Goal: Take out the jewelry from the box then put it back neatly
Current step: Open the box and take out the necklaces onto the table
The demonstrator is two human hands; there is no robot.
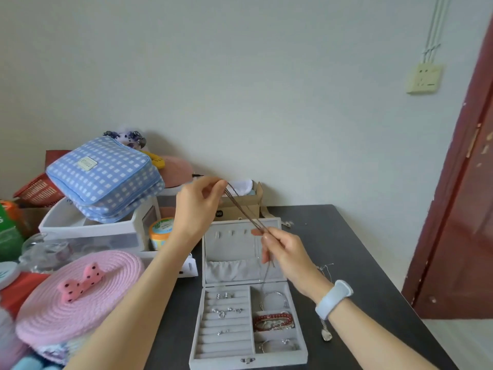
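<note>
A: How was the thin, brownish-silver chain necklace (pixel 244 206) held?

B: Its upper end was pinched at the left hand (pixel 198 201); further right it was pinched by the right hand (pixel 286 253), taut above the open grey velvet jewellery box (pixel 248 359), its tail dangling towards the bangle compartment.

A: What would doing it well have required?

B: Probably, tension should have been kept, so tangles were avoided.
</note>
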